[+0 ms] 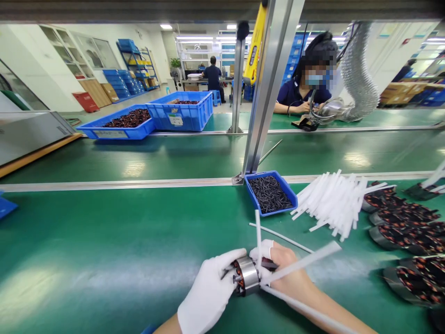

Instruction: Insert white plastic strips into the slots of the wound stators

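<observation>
Nearest me, above the worktop (pixel 104 260), I see the left hand (pixel 208 292) clasping a motor stator (pixel 247 276), the right hand (pixel 290 278) pinching white sleeve tubes (pixel 306 261) against it, mid-sleeving, which I judge needs steady alignment next.

I see a brightly, evenly lit factory hall. The light comes from fluorescent ceiling strips (pixel 194 38) far back, which burn out to pure white. The glossy green belt (pixel 104 260) carries soft, pale patches of glare, strongest at lower left. Shadows are faint and short; a darker one lies under the blue crates (pixel 181 116). The steel band of the stator (pixel 248 276) glints between my left hand (pixel 208 292) and right hand (pixel 288 278), and all three are sharp. The wide lens bends straight lines near the edges, and the coils (pixel 410 232) at far right smear. A pixelated patch covers part of the person (pixel 302 93) across the belt.
</observation>
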Demonstrator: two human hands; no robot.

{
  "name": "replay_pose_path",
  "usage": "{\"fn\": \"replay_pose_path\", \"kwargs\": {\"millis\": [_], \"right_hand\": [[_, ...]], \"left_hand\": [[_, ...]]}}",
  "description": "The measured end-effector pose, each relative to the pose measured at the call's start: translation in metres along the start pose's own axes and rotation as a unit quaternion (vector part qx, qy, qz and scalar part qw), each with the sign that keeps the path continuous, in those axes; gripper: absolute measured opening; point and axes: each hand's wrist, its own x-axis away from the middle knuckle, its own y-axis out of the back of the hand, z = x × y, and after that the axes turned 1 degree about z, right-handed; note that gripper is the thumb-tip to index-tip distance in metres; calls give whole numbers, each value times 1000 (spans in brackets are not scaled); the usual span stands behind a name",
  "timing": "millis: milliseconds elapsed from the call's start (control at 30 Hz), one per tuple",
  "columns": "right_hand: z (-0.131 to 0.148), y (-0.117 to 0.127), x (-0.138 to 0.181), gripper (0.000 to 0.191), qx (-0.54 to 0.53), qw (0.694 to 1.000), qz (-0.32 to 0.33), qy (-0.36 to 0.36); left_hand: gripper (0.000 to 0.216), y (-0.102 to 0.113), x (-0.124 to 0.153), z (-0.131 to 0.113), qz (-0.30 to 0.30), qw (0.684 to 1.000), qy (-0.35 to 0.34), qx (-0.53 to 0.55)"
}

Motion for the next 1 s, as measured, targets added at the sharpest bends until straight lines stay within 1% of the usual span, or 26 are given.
{"fn": "replay_pose_path", "kwargs": {"millis": [100, 200, 267, 400, 533, 633, 767, 1000], "right_hand": [[-3, 0, 0, 22, -24, 998, 39, 50], [-1, 2, 1, 21, -15, 994, 63, 91], [1, 3, 2, 18, 2, 992, 74, 107], [1, 6, 7, 15, 49, 987, 109, 107], [1, 7, 9, 15, 77, 984, 114, 113], [3, 8, 9, 15, 96, 983, 127, 96], [4, 10, 11, 16, 105, 981, 137, 86], [3, 12, 9, 16, 114, 979, 140, 91]], "left_hand": [[46, -1, 2, 1, 0, 998, -39, -45], [52, -1, 4, 1, -20, 996, -46, -76], [50, -1, 4, 1, -18, 996, -51, -77], [43, 0, 5, -1, 0, 992, -66, -105], [44, 0, 6, -4, -6, 989, -62, -136], [42, 0, 6, -4, -4, 988, -54, -147], [39, 1, 5, -4, 16, 986, -61, -153], [42, 2, 5, -5, 21, 983, -66, -171]]}}
